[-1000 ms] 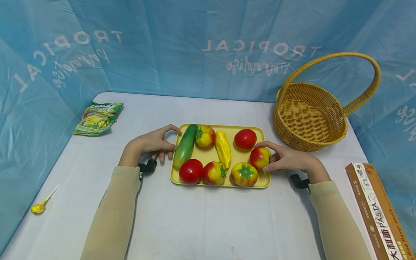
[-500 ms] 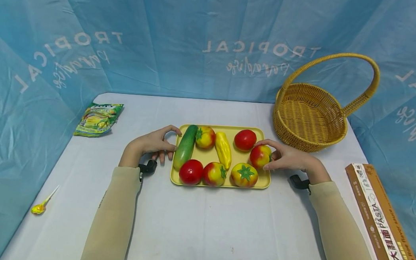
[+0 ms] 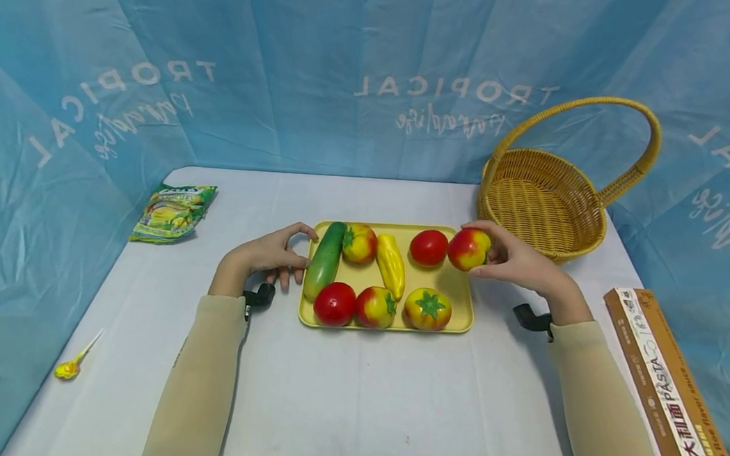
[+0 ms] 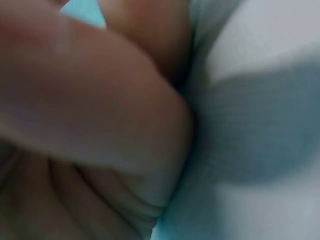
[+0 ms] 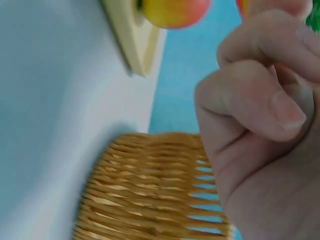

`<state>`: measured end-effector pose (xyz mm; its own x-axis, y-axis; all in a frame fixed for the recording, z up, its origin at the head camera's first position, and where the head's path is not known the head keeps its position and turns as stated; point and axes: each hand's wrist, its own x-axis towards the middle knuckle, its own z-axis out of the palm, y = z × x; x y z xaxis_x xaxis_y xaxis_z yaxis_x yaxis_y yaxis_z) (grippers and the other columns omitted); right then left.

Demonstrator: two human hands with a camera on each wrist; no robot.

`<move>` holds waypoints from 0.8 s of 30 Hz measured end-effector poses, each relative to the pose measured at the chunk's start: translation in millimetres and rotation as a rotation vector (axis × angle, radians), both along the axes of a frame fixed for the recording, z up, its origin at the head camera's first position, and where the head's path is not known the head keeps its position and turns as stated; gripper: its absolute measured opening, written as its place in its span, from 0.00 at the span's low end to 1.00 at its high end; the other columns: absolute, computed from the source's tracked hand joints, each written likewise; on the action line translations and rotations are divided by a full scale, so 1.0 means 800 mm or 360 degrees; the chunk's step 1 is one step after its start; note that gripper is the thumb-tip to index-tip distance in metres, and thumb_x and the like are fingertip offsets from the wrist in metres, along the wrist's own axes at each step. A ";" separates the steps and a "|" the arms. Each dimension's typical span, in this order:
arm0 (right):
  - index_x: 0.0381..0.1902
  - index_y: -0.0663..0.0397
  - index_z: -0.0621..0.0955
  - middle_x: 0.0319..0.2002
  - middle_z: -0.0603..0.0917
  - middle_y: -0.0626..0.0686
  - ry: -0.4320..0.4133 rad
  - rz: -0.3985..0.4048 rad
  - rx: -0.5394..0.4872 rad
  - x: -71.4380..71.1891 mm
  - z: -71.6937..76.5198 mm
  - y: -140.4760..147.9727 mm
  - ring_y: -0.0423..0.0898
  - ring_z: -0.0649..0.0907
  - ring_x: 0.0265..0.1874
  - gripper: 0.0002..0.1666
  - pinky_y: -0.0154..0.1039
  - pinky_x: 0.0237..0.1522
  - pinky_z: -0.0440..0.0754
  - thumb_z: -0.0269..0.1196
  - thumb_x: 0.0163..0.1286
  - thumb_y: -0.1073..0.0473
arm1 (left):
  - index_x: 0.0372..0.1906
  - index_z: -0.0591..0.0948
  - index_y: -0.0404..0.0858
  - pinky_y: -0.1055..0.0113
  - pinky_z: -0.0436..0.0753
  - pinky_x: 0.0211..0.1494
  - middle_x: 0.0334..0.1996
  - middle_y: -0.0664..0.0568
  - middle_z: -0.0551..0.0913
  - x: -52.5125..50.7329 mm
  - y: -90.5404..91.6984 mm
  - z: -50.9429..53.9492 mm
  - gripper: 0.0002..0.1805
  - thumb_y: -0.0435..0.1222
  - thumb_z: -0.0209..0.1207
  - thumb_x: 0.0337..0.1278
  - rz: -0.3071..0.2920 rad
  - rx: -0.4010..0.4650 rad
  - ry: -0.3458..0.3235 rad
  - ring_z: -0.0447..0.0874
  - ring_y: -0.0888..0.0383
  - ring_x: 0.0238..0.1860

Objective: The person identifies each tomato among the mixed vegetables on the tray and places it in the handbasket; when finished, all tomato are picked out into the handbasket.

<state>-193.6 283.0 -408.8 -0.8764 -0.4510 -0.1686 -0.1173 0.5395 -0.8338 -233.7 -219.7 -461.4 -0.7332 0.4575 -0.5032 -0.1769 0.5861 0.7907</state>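
In the head view, my right hand (image 3: pixel 516 265) grips a round red-and-yellow fruit (image 3: pixel 469 249) between thumb and fingers, lifted over the right end of a yellow tray (image 3: pixel 425 277). Fingers hide part of it. My left hand (image 3: pixel 269 251) rests at the tray's left edge, index finger and thumb touching near the rim beside a green cucumber (image 3: pixel 325 260). Also on the tray lie a yellow banana-shaped piece (image 3: pixel 390 266), a red tomato-like fruit (image 3: pixel 428 248), another red one (image 3: pixel 335 303), and red-and-yellow fruits, one showing a green leafy top (image 3: pixel 428 308).
A wicker basket (image 3: pixel 488 208) with a tall handle stands behind the right hand. A pasta box (image 3: pixel 671 390) lies at the right edge. On the left are a green snack packet (image 3: pixel 174 213) and a lollipop (image 3: pixel 69 367). Blue cloth (image 3: pixel 297 112) hangs around the table.
My right hand has lifted the red-and-yellow fruit off the tray's right side, shifting up and slightly right. The left hand stays where it was.
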 end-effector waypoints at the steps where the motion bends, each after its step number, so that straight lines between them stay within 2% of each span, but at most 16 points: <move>1: 0.79 0.36 0.65 0.50 0.79 0.56 0.0024 -0.0039 -0.0010 0.000 0.005 0.002 0.50 0.78 0.34 0.47 0.37 0.36 0.80 0.76 0.68 0.54 | 0.72 0.62 0.54 0.68 0.78 0.19 0.29 0.43 0.90 0.000 0.000 0.000 0.30 0.41 0.62 0.73 0.0000 0.0000 0.0003 0.87 0.51 0.17; 4: 0.79 0.34 0.64 0.50 0.81 0.56 0.0078 -0.0199 -0.0032 -0.002 0.020 0.009 0.48 0.80 0.35 0.47 0.37 0.36 0.81 0.75 0.69 0.55 | 0.72 0.62 0.54 0.68 0.79 0.20 0.29 0.43 0.90 0.000 0.000 0.000 0.30 0.41 0.62 0.74 -0.0005 0.0006 0.0009 0.88 0.51 0.18; 7: 0.79 0.30 0.64 0.52 0.79 0.51 0.0138 -0.0362 -0.0051 -0.004 0.035 0.019 0.46 0.80 0.37 0.46 0.36 0.36 0.82 0.74 0.69 0.55 | 0.72 0.62 0.54 0.67 0.80 0.20 0.29 0.43 0.90 0.001 0.000 0.000 0.30 0.41 0.62 0.74 -0.0010 0.0012 0.0019 0.88 0.51 0.18; 12: 0.77 0.28 0.65 0.41 0.80 0.45 0.0221 -0.0563 -0.0216 -0.014 0.050 0.039 0.44 0.76 0.26 0.44 0.37 0.26 0.78 0.73 0.71 0.56 | 0.72 0.63 0.54 0.67 0.80 0.20 0.29 0.43 0.90 0.002 0.001 0.002 0.29 0.41 0.62 0.73 0.0003 0.0004 0.0039 0.88 0.50 0.18; 14: 0.77 0.29 0.65 0.36 0.81 0.45 0.0229 -0.0628 -0.0340 -0.018 0.053 0.047 0.44 0.73 0.21 0.44 0.38 0.22 0.74 0.72 0.71 0.57 | 0.71 0.63 0.54 0.67 0.80 0.20 0.29 0.43 0.90 0.002 0.002 0.003 0.29 0.41 0.62 0.73 0.0012 0.0004 0.0045 0.88 0.50 0.18; 19: 0.78 0.33 0.66 0.38 0.83 0.45 0.0193 -0.0772 -0.0678 -0.027 0.051 0.061 0.42 0.72 0.19 0.45 0.35 0.20 0.69 0.73 0.70 0.60 | 0.72 0.63 0.53 0.67 0.81 0.20 0.29 0.43 0.90 0.003 0.002 0.005 0.29 0.41 0.62 0.74 0.0018 -0.0006 0.0051 0.87 0.51 0.17; 22: 0.79 0.30 0.65 0.40 0.83 0.44 0.0199 -0.0899 -0.0709 -0.032 0.046 0.065 0.41 0.72 0.18 0.47 0.33 0.20 0.69 0.75 0.69 0.55 | 0.72 0.62 0.53 0.67 0.81 0.20 0.28 0.43 0.90 0.004 0.003 0.005 0.30 0.40 0.62 0.74 0.0021 -0.0009 0.0045 0.87 0.51 0.17; 24: 0.79 0.28 0.64 0.42 0.82 0.43 0.0212 -0.1001 -0.0651 -0.035 0.041 0.067 0.40 0.72 0.18 0.48 0.32 0.21 0.71 0.75 0.68 0.51 | 0.72 0.63 0.54 0.67 0.80 0.20 0.28 0.44 0.90 0.005 0.003 0.004 0.30 0.40 0.62 0.73 0.0028 -0.0002 0.0033 0.86 0.52 0.17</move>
